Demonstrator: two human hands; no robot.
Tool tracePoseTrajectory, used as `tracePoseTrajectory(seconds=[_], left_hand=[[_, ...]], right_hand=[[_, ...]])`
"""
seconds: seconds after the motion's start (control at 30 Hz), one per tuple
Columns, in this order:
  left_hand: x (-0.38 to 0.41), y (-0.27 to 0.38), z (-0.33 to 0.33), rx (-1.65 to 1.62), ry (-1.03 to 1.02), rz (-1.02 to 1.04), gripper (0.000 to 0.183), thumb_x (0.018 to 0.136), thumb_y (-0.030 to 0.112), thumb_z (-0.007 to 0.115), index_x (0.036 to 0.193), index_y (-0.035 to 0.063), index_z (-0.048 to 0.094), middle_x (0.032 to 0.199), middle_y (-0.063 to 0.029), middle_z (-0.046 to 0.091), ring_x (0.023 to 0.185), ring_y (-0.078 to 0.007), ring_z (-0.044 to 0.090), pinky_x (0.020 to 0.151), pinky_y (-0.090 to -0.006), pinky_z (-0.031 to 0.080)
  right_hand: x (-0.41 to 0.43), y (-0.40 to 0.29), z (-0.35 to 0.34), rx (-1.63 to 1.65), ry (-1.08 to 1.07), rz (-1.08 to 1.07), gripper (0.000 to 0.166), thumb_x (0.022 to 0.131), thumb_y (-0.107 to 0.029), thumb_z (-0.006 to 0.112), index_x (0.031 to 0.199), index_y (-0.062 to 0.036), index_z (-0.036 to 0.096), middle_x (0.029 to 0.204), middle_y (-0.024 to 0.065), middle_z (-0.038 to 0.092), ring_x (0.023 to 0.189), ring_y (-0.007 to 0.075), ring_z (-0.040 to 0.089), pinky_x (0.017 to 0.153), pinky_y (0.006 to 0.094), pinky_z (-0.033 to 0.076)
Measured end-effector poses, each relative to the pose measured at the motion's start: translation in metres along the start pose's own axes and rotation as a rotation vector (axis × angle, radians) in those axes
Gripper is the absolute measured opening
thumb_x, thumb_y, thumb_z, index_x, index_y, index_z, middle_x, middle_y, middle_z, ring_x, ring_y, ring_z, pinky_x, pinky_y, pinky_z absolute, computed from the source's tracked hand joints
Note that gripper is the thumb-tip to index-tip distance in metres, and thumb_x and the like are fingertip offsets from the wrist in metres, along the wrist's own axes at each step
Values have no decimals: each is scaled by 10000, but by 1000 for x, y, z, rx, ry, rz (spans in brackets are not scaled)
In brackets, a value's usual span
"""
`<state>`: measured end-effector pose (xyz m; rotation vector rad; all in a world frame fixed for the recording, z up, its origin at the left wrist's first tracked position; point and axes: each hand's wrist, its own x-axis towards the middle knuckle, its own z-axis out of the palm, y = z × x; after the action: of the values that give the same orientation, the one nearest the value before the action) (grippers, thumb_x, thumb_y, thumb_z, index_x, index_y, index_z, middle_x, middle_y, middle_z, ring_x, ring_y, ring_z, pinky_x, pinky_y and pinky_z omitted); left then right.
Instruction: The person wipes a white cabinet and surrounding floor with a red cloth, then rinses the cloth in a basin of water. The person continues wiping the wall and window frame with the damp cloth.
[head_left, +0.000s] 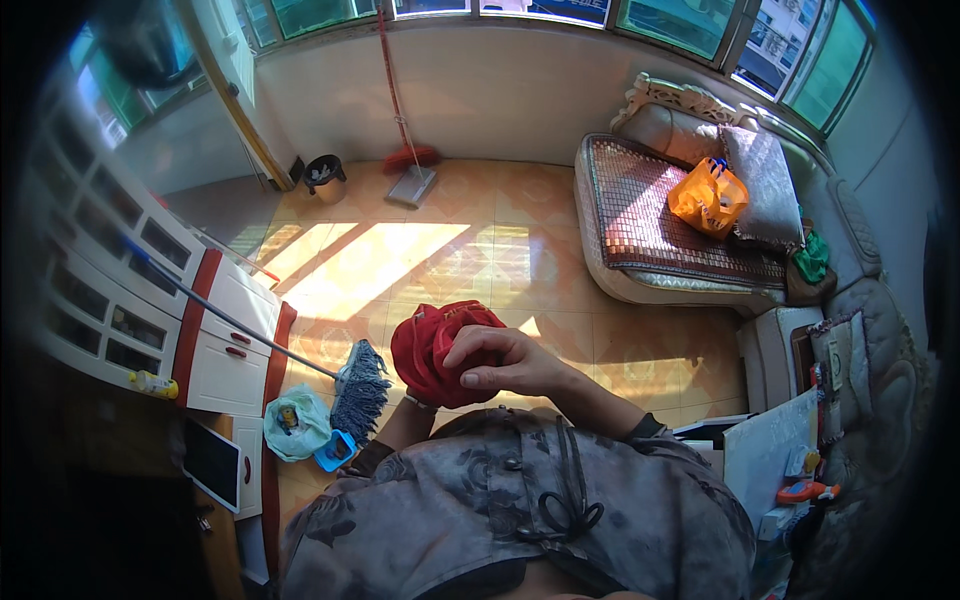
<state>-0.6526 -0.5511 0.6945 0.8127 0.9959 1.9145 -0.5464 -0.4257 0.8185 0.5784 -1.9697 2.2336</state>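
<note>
A bunched red cloth (427, 352) is held up in front of my body, above the tiled floor. My right hand (499, 360) lies over its right side, the fingers bent and the thumb close to them against the fabric. The cloth hides the fingers of my left hand, which supports it from the lower left; only the wrist (421, 403) with a band on it shows. Left of the cloth, a mop with a blue-grey string head (360, 397) leans against white cabinets. Beside the mop are a pale green plastic bag (295, 442) and a small blue plastic container (335, 451).
A sofa (600, 270) with an orange bag (709, 196) and a grey cushion (765, 187) stands at the right. A red broom (410, 159), a dustpan (412, 187) and a waste bin (328, 186) are by the far wall. White drawers (229, 371) line the left side; a table (776, 442) is at lower right.
</note>
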Motion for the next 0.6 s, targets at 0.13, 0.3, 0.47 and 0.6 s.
tracePoseTrajectory(seconds=[0.13, 0.3, 0.47, 0.6], left_hand=[[55, -18, -58, -648, 139, -35, 501, 919, 449, 336, 1233, 63, 392, 1235, -137, 458, 1121, -280, 462, 969, -422, 379], [145, 35, -19, -662, 190, 0, 503, 909, 439, 363, 1196, 28, 417, 1171, -143, 503, 1060, -285, 505, 937, -423, 404], [251, 12, 5, -307, 92, -71, 404, 927, 333, 376, 1225, 60, 378, 1183, -137, 480, 1040, -253, 525, 903, -395, 441], [336, -45, 19, 286, -80, -99, 423, 906, 158, 459, 1296, 59, 328, 1259, -120, 407, 1155, -184, 423, 979, -300, 339]], right_hand=[[5, 13, -78, 455, 535, -15, 118, 861, -42, 534, 973, -40, 569, 998, 59, 566, 944, 135, 548, 832, 287, 453], [-13, 85, -172, -95, 912, 564, 473, 826, -390, 592, 1178, -106, 451, 1202, 78, 432, 1082, 203, 465, 854, 389, 427], [6, 112, -223, 772, 745, 241, 900, 749, -666, 468, 1400, -191, 69, 1415, 114, 178, 1223, 284, 359, 924, 530, 371], [31, 101, -295, 606, 777, -37, 774, 816, -620, 409, 1384, -155, 161, 1343, 113, 343, 1186, 229, 421, 962, 383, 399]])
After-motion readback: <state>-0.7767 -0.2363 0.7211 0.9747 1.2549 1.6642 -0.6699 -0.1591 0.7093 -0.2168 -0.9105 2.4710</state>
